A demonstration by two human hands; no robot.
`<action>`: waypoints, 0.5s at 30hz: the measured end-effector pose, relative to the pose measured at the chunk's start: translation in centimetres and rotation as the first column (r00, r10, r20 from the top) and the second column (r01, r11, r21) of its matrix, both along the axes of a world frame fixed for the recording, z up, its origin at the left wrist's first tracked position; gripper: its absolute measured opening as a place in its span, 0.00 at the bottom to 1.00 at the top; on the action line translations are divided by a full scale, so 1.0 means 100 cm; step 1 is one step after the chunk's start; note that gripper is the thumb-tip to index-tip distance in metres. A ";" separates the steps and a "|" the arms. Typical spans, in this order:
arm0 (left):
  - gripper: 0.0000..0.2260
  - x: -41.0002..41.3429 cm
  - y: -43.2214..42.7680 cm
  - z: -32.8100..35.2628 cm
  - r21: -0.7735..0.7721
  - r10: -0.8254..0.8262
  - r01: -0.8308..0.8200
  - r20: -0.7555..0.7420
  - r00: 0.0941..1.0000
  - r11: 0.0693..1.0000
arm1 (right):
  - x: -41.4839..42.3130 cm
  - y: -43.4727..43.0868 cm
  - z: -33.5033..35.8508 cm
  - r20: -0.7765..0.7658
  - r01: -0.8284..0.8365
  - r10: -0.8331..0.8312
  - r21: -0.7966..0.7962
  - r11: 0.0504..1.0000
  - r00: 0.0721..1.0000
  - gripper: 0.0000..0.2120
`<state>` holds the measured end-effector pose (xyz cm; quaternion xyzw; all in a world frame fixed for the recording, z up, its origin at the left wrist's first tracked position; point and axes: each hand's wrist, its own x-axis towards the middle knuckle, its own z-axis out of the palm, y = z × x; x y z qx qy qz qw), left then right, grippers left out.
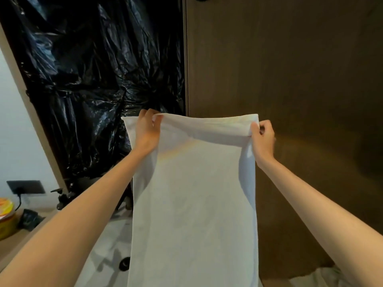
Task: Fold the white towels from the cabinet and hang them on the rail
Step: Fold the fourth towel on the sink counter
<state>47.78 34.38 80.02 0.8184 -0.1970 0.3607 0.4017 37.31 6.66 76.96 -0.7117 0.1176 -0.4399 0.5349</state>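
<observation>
A white towel point(194, 204) hangs lengthwise in front of me, its top edge held up at about chest height. My left hand point(148, 129) grips the top edge near its left end, fingers curled over the cloth. My right hand point(263, 135) pinches the top right corner. The top edge is rolled or folded over between the two hands. The towel's lower end runs out of the bottom of the view. No rail is visible.
A brown cabinet door point(290, 69) fills the right side. Black plastic sheeting point(99, 69) covers the opening on the left. A yellow container point(6, 216) and a wall socket point(26, 187) sit at the lower left. More white cloth point(317, 278) lies at the bottom right.
</observation>
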 end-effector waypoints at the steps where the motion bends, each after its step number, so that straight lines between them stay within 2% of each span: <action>1: 0.12 0.005 -0.002 -0.001 -0.001 0.003 -0.003 -0.006 1.000 1.000 | 0.004 0.000 0.000 -0.007 0.004 -0.004 0.000 1.000 1.000 0.06; 8: 0.12 0.006 -0.002 -0.025 -0.004 -0.070 0.070 -0.052 0.996 0.998 | -0.001 0.006 -0.020 -0.085 0.017 -0.019 -0.026 1.000 0.996 0.07; 15: 0.08 -0.036 0.027 -0.073 0.029 -0.159 0.164 -0.141 0.977 0.986 | -0.046 0.024 -0.059 -0.211 0.022 -0.025 -0.017 1.000 0.977 0.07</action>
